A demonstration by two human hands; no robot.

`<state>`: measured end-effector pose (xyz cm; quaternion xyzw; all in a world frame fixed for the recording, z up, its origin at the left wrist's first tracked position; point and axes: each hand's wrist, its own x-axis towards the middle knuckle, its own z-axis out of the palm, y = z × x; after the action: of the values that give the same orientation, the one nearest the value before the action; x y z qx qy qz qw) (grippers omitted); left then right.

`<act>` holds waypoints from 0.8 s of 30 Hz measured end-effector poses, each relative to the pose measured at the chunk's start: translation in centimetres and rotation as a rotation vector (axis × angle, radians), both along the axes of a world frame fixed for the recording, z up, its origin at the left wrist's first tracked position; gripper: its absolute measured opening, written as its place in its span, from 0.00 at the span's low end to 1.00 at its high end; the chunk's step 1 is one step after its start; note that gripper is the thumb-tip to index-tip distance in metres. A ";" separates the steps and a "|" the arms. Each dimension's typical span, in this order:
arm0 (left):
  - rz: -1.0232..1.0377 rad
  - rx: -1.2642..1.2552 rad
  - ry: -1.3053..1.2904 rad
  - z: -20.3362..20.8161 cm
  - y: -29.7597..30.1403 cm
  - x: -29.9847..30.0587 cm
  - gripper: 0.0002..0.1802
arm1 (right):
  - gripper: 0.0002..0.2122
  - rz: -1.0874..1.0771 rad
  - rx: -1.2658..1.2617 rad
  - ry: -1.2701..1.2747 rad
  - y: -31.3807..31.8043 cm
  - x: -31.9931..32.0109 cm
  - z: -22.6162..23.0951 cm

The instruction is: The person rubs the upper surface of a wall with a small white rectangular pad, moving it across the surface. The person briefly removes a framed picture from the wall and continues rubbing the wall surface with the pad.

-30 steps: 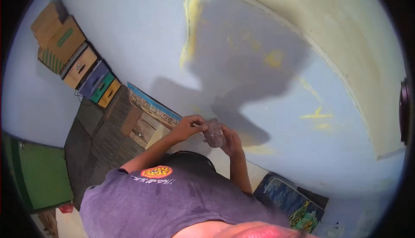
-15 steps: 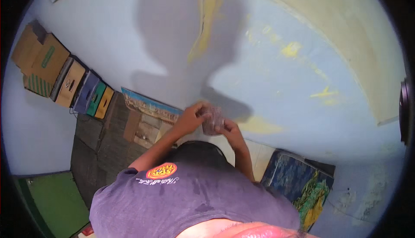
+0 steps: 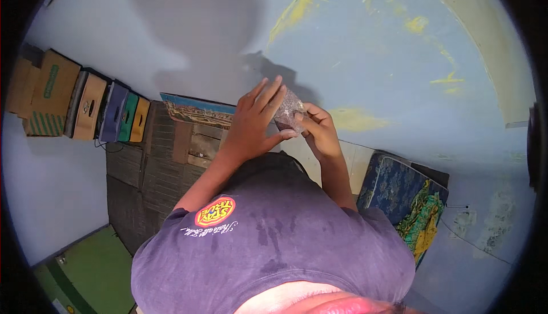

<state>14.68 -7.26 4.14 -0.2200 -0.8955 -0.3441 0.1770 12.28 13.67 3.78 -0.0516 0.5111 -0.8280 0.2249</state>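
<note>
A small, see-through, sparkly object [image 3: 291,106] with a brownish-purple tint is held up in front of the wall; it looks like a clear cup or a wrapped packet, and I cannot tell which. My right hand [image 3: 323,133] grips its right side between thumb and fingers. On its left, my left hand [image 3: 254,119] has its fingers stretched upward and the thumb reaching under the object's lower end. Those left fingers lie along or close to the object's side without wrapping round it.
Ahead stands a pale blue wall [image 3: 354,69] with yellow patches. Left are cardboard boxes [image 3: 57,88], several coloured drawer-like boxes [image 3: 117,111] and a picture panel [image 3: 197,110] above dark boards [image 3: 160,154]. A blue patterned mat [image 3: 388,185] with green-yellow cloth [image 3: 421,217] lies right.
Both hands and the object have risen in the picture. My left fingers, curled at the object before, are now stretched out. The right hand keeps its grip; the view has shifted.
</note>
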 end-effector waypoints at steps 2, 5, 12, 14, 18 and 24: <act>-0.064 0.110 -0.115 0.0 -0.2 0.3 0.52 | 0.12 0.003 -0.039 0.006 -0.3 0.5 0.0; -0.111 0.406 -0.334 -0.2 -0.3 1.2 0.47 | 0.14 0.028 0.000 0.039 -0.6 1.5 0.6; -0.236 0.681 -0.667 -1.3 -1.5 3.4 0.34 | 0.09 -0.046 0.167 0.184 -3.8 4.3 -0.5; -0.239 0.714 -0.724 -2.0 -1.9 3.4 0.32 | 0.08 -0.089 0.165 0.194 -4.2 4.5 -1.6; -0.291 1.016 -0.829 -2.4 -2.5 3.2 0.34 | 0.17 -0.370 0.410 0.406 -4.5 4.4 -3.1; -0.426 0.814 -0.772 -3.6 -2.0 2.7 0.48 | 0.17 0.007 0.361 0.181 -3.5 5.9 -2.8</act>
<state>17.33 -9.26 0.50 -0.1683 -0.6276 -0.7423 -0.1637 18.20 10.18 0.93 -0.0865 0.6690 -0.7142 0.1867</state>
